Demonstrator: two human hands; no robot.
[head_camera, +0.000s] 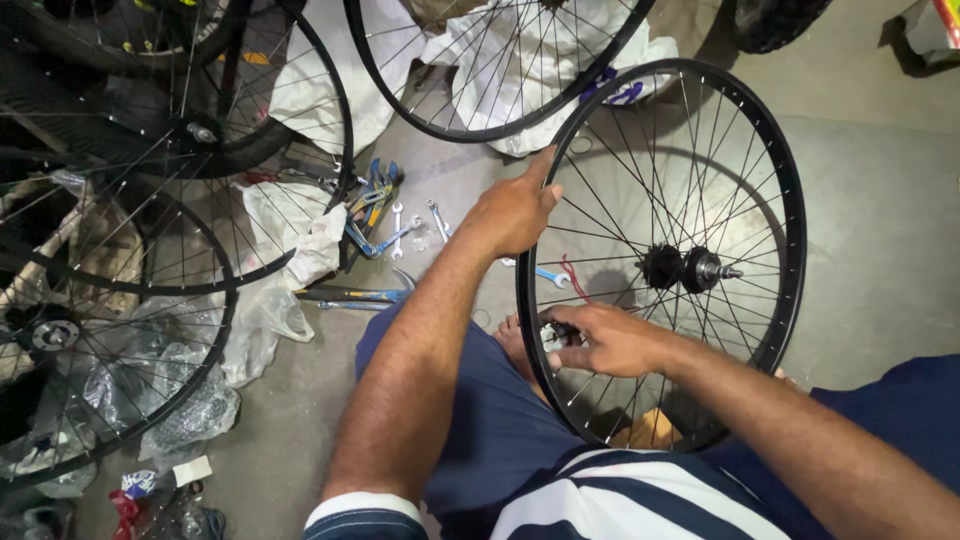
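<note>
A black spoked bicycle wheel (790, 190) stands upright in front of me, its hub (685, 268) near the middle. My left hand (510, 210) grips the rim at its upper left, thumb along the edge. Reaching through the spokes at the lower left of the rim, my right hand (605, 340) pinches a small metal tool (553, 335) against a spoke. My knees in blue shorts lie below the wheel.
Several more black wheels (330, 120) lean at the left and top. Spanners and blue-handled tools (380, 215) lie on the concrete floor beside white plastic bags (300, 250). A small wooden block (650, 430) sits under the wheel.
</note>
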